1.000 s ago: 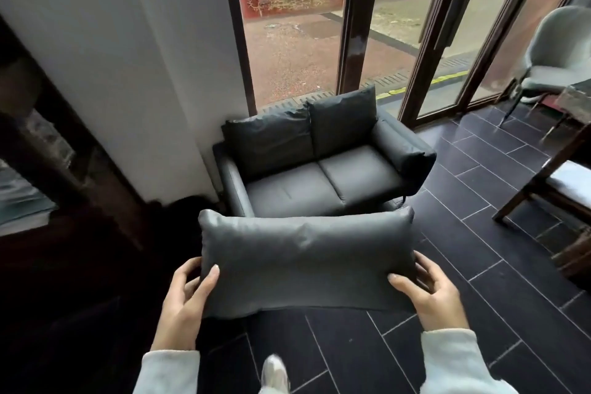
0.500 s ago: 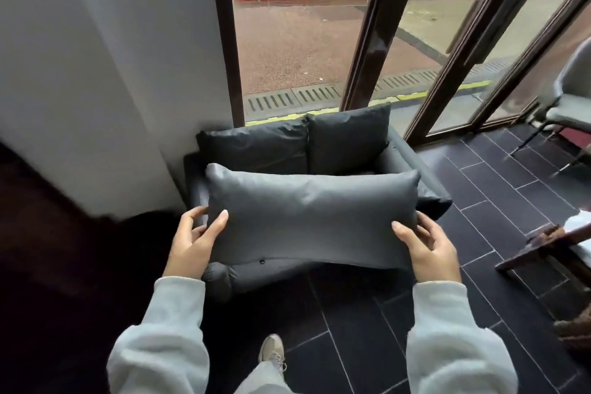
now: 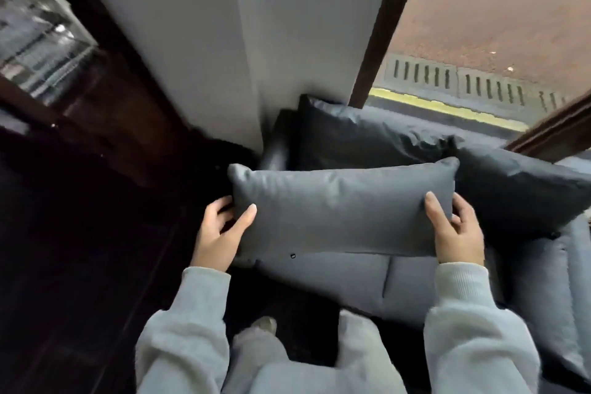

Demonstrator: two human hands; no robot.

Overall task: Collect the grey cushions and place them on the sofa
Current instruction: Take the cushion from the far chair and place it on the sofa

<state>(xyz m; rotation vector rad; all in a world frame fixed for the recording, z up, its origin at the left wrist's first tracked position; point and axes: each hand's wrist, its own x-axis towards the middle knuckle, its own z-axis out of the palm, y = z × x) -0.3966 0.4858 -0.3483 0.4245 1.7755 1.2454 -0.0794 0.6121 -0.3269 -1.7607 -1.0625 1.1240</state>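
I hold a long grey cushion flat in front of me, over the left half of the dark grey sofa. My left hand grips its left end, thumb on top. My right hand grips its right end the same way. Two dark back cushions lean against the sofa's back, just behind the held cushion. The sofa seat shows below the cushion; its right armrest runs along the frame's right edge.
A white wall corner stands behind the sofa's left end. A dark wooden cabinet with glass fills the left side. A dark-framed window with a drain grate outside lies behind the sofa. My legs and a shoe are below.
I have stepped up close to the sofa and looked down. The cushion, still in both hands, has moved forward over the seat, close to the back cushions.
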